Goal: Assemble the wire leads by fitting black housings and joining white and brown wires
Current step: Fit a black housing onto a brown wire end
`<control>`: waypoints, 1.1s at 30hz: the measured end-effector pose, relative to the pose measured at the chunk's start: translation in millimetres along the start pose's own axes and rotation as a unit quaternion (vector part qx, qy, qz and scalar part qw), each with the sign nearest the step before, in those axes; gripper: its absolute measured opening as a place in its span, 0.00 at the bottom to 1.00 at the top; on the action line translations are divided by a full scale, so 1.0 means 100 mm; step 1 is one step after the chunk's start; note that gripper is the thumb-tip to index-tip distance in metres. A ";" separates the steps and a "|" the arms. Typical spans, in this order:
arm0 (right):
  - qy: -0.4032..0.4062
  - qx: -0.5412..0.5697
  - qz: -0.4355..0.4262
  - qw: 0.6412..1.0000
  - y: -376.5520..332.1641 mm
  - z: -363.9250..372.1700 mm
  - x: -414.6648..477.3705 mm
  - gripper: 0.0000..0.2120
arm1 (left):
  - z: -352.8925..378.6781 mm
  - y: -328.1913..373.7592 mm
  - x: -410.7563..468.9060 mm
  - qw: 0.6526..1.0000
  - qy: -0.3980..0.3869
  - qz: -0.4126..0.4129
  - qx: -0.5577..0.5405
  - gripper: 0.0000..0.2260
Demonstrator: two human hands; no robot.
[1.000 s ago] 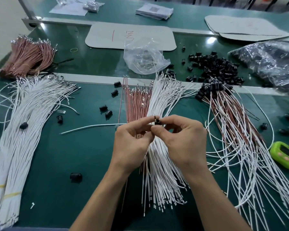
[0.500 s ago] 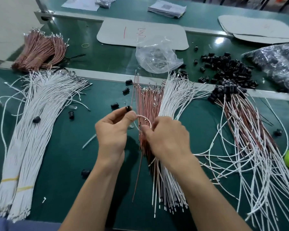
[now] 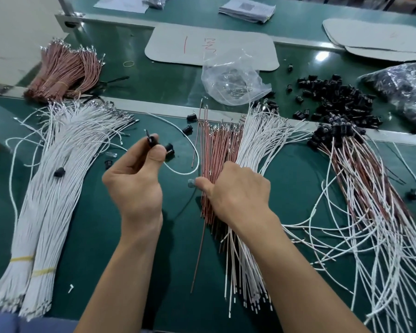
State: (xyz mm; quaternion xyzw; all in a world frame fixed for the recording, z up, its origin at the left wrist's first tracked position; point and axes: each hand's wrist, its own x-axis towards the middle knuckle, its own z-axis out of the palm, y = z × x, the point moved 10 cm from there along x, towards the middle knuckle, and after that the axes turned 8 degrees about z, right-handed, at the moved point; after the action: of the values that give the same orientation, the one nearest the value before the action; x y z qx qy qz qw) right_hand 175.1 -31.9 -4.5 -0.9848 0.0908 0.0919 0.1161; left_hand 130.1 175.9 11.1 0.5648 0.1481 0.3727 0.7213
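White sheaf: the white sheaf of long wires lies along the left of the desk, with yellow bands near its close end.
Brown bundle: the brown bundle lies behind it, at the far left.
Left hand: the left hand is raised over the desk. Its grip, thumb against forefinger, is clamped on a black housing, and a thin pin sticks out above it.
Loose white wire: the loose white wire curves in a loop between the hands, one end near the left thumb.
Middle pile: brown wires and white wires lie side by side, fanning away.
Right hand: the right hand lies on the brown wires, thumb out to the left. The fingertips are hidden, so I cannot tell whether its grip is clamped on a wire.
Clear bag: the clear bag sits just behind the pile.
Heap of housings: the heap of housings lies loose at the back right.
Housed leads: the housed leads, white and brown, sprawl over the right side.
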 end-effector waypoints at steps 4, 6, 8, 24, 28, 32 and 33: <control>0.023 -0.024 -0.037 0.999 -0.07 0.06 -0.19 0.27 | 0.03 0.09 0.05 0.999 -0.019 0.047 0.012 0.14; 0.008 -0.009 -0.034 0.999 -0.05 0.13 -0.22 0.24 | 0.07 0.10 0.05 0.998 -0.036 0.055 0.018 0.13; -0.006 0.012 -0.021 1.000 0.01 0.15 -0.18 0.20 | 0.13 0.08 0.03 0.996 -0.055 0.058 0.027 0.13; -0.096 0.374 0.110 0.916 1.35 -0.07 -0.11 0.10 | 0.51 -0.11 -0.28 0.971 -0.200 0.038 0.123 0.10; -0.027 0.171 0.098 0.980 1.60 -0.21 -0.17 0.07 | 0.62 -0.09 -0.34 0.960 -0.227 0.040 0.157 0.12; 0.049 0.475 0.147 0.866 1.82 -0.36 -0.15 0.10 | 0.89 -0.12 -0.52 0.924 -0.298 0.044 0.235 0.11; 0.062 0.568 0.162 0.805 1.88 -0.38 -0.13 0.11 | 0.96 -0.14 -0.58 0.915 -0.315 0.048 0.247 0.10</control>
State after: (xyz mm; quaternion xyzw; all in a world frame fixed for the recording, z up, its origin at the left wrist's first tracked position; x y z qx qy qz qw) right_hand 130.8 -219.2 -5.5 -0.7174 0.2924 -0.0201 0.6320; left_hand 157.1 66.2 17.3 0.8192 -0.0267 0.1609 0.5498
